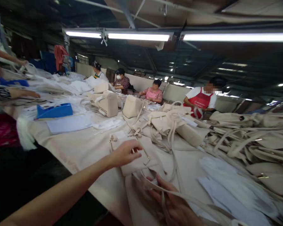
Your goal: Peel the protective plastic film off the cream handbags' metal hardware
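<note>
A beige handbag [132, 168] lies on the cloth-covered table in front of me, with a gold-coloured zipper or trim on its upper face. My left hand [124, 153] is over its upper part, fingers bent and apart, gripping nothing I can see. Lower down, my right hand [172, 199] has its fingers curled around a beige strap [162, 188] of the bag. Part of the bag's lower side is hidden by that hand and the strap.
Beige bags [108, 103] stand across the table, and more are heaped at the right [269, 150]. Clear plastic bags and white sheets [235, 194] lie nearby. A blue tape dispenser [54, 110] sits at left. Several co-workers are around the table, one in a red apron [200, 100].
</note>
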Demonstrator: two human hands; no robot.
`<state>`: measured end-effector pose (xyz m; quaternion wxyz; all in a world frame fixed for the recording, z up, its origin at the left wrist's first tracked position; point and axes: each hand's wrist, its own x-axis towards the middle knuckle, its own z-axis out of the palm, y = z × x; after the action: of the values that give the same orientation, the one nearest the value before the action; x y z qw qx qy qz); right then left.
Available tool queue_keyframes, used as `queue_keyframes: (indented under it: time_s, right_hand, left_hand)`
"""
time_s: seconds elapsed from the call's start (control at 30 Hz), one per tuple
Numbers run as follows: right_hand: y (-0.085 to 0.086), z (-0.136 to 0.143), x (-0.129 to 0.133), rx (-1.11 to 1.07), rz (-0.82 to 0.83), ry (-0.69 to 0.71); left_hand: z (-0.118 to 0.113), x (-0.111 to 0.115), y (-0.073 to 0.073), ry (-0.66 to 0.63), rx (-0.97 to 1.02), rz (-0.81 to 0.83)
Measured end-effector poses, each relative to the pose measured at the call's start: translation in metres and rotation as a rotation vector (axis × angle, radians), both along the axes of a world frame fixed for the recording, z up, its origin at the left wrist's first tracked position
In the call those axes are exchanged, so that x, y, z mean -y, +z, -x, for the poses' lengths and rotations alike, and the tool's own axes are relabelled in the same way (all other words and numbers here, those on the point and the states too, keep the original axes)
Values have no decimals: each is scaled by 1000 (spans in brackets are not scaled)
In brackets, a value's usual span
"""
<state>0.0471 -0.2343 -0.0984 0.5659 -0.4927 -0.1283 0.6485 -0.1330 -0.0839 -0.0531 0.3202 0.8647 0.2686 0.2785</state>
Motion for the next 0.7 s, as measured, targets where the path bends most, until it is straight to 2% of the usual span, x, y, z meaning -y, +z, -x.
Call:
queue_keyframes:
  time_s: [0.07, 0.13, 0.23, 0.3, 0.43, 0.53, 0.63, 0.7]
  right_hand:
    - [-4, 2, -3, -18, -3, -33]
    - [-8, 4, -3, 10, -20, -36]
    - [-12, 3, -1, 113, -14, -15]
    - [-11, 1, 1, 196, -6, 22]
    - [-5, -8, 11, 430, 29, 193]
    - [-3, -25, 26, 685, 27, 357]
    - [-1, -52, 44, 895, -22, 454]
    - [9, -73, 48, 1047, -31, 525]
  left_hand:
    - [13, 36, -14, -211, 22, -73]
    - [17, 65, -34, -315, 25, -127]
    - [9, 87, -64, -226, 85, -100]
    - [5, 89, -76, -169, 169, -37]
    - [14, 81, -76, -333, 178, 41]
    - [24, 75, -77, -361, 125, 61]
    - [21, 73, -92, -335, 161, -8]
    - [12, 74, -104, -294, 194, -111]
